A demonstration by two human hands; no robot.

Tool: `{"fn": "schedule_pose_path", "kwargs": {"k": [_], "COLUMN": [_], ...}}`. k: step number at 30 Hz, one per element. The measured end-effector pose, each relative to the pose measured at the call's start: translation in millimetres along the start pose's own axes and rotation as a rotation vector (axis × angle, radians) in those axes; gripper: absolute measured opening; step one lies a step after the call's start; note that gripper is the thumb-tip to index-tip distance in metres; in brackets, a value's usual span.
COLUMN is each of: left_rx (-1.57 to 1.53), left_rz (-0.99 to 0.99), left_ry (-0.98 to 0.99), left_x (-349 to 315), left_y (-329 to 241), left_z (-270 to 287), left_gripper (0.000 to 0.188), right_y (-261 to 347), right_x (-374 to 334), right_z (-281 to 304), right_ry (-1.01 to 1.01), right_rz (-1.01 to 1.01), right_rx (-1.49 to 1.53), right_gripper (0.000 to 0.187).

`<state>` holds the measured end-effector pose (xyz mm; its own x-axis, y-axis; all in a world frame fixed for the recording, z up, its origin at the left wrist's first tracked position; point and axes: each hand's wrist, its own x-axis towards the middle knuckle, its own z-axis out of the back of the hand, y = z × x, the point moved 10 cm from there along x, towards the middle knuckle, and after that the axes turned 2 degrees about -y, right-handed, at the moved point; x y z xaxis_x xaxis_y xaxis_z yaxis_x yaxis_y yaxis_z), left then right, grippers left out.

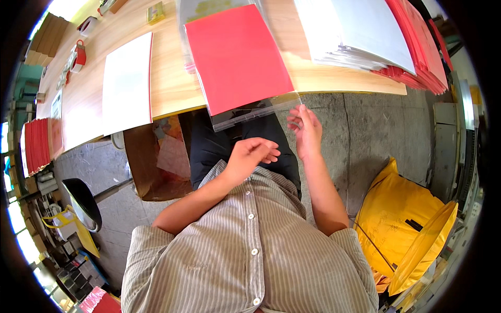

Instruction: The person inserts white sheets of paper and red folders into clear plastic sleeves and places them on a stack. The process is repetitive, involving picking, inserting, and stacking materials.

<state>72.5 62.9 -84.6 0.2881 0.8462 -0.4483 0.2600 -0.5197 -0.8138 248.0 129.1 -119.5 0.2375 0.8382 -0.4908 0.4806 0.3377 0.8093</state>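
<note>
A red sheet [240,57] lies in a clear plastic sleeve [250,116] on the table, with the sleeve's near end jutting past the front edge over my lap. My right hand [307,133] is at the sleeve's near right corner. One of its digits points up and meets that corner, while the other fingers curl apart from it; no firm grip shows. In front of my body, my left hand [251,157] is loosely closed below the sleeve, fingers bent in and thumb against them. Nothing shows in it.
White sleeves [360,36] are stacked at the right beside red ones [417,47]. A white sheet with a red edge [128,83] lies to the left, near tape rolls [78,57]. Below are an open cardboard box [156,161], a yellow bag [402,214] and a black stool [83,203].
</note>
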Motion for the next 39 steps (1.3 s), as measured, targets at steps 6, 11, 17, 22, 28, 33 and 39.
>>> {"fn": "schedule_pose_path", "kwargs": {"k": [6, 11, 17, 22, 28, 33, 39], "left_rx": [1.086, 1.363, 1.363, 1.331, 1.360, 1.313, 1.368], "left_rz": [-1.035, -1.102, -1.082, -1.124, -1.217, -1.254, -1.372], "left_ry": [-0.167, -0.216, -0.189, -0.213, -0.284, -0.257, 0.002], "left_x": [6, 51, 74, 73, 64, 59, 3], "left_y": [-122, -124, -117, -121, -122, -119, -115], "left_z": [-47, -65, -71, -70, -69, -69, -61], "left_gripper": [0.015, 0.020, 0.020, 0.013, 0.011, 0.013, 0.015], "right_y": [14, 11, 13, 16, 18, 26, 39], "right_x": [16, 21, 27, 28, 36, 45, 45], "right_z": [-28, -28, -23, -22, -20, -20, -31], "right_ry": [0.235, 0.283, 0.301, 0.334, 0.260, 0.222, 0.175], "right_rz": [0.087, 0.059, 0.012, -0.015, -0.057, 0.002, 0.034], "right_rx": [0.007, 0.073, 0.079, 0.118, 0.039, -0.048, -0.222], "right_gripper": [0.023, 0.021, 0.021, 0.023, 0.024, 0.018, 0.017]}}
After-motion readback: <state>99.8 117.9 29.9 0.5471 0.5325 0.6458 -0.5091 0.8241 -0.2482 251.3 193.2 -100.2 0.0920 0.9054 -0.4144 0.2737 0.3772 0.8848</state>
